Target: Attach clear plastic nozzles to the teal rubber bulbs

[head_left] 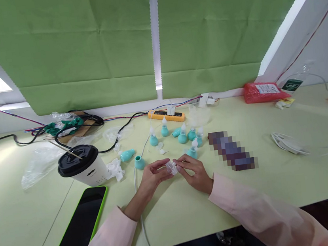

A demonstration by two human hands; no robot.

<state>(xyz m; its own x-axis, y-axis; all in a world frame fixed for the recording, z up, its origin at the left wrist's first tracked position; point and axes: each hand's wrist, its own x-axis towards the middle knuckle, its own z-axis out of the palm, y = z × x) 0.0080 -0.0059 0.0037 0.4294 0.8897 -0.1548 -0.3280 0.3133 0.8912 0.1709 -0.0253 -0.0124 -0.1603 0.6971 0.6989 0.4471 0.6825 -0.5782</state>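
Note:
Between my two hands is a small clear plastic piece point(172, 167), pinched from both sides. My left hand point(155, 174) grips its left side with fingers and thumb. On its right side, the fingertips of my right hand point(194, 172) are closed on it. An open turquoise bulb point(139, 163) stands just left of my left hand, and another turquoise bulb point(127, 155) lies on its side behind it. Several turquoise bulbs with clear tips, one of them point(182, 136) near the middle, stand beyond my hands. Small clear pieces point(162, 152) lie in front of them.
A lidded paper cup point(91, 174) and a green-edged phone point(81, 225) are at the left. Behind the bulbs lies an orange power strip point(166, 115). A white cable point(143, 221) runs past my left wrist. A red package point(263, 92) is at the back right.

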